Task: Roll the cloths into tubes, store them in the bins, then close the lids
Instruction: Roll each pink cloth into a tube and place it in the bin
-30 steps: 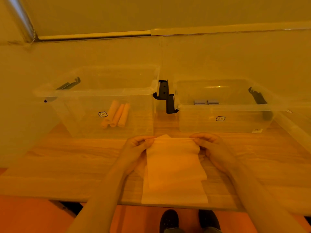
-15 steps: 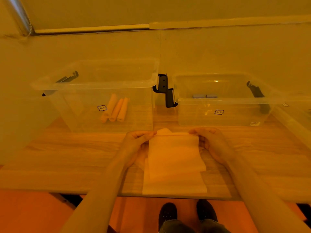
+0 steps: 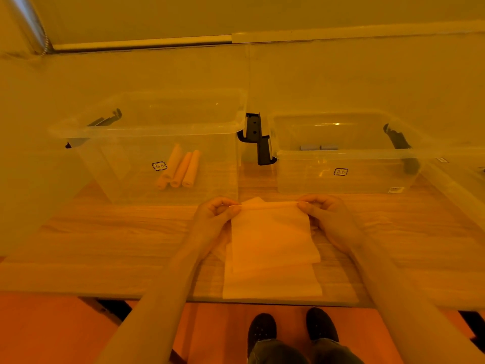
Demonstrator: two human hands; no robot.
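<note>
Left hand (image 3: 214, 219) and right hand (image 3: 325, 219) each pinched on the far edge of a cloth (image 3: 271, 240) — rolled edge raised, remainder draped over the table (image 3: 105, 245), just before two open bins — left bin (image 3: 157, 132), right bin (image 3: 341, 153).

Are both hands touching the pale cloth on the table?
Touching. The head view shows the left hand and right hand each pinching a far corner of the pale thin cloth, fingers curled over its rolled far edge.
</note>
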